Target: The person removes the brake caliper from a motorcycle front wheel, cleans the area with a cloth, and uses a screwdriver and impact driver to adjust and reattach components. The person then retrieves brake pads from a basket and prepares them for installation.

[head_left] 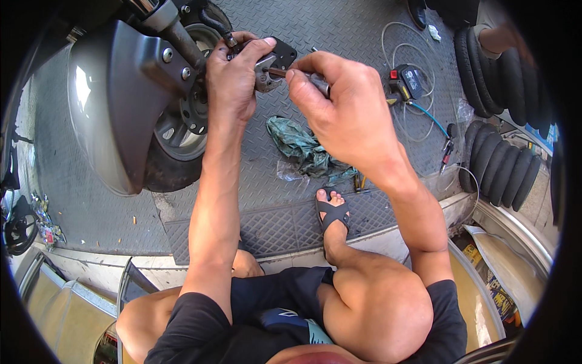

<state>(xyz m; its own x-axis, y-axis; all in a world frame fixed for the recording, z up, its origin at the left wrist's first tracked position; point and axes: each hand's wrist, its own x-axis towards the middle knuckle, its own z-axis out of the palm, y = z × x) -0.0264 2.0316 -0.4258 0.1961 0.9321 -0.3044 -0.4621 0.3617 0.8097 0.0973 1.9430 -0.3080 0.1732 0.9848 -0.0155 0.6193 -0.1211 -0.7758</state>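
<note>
Beside the front wheel point(176, 136) of a scooter, my left hand point(232, 82) is wrapped round a brake caliper point(265, 80), its thumb on top. A black plate point(284, 54) shows at the caliper's far side, and a black brake hose point(216, 23) runs down to it. Just to the right, my right hand point(348, 100) pinches a slim brown rod-like piece point(277, 72) whose end meets the caliper. Shiny metal point(319, 85) shows under the right fingers; whether it belongs to the same piece is hidden. The dark grey front fender point(115, 103) stands left of the wheel.
A crumpled green cloth point(297, 142) lies on the patterned metal floor below my hands. At right are a black-and-red device point(407, 82) with a coiled clear hose point(388, 42), an air-gun-like tool point(447, 148) and stacked tyres point(500, 167). Another person's shoe point(417, 12) appears at the top.
</note>
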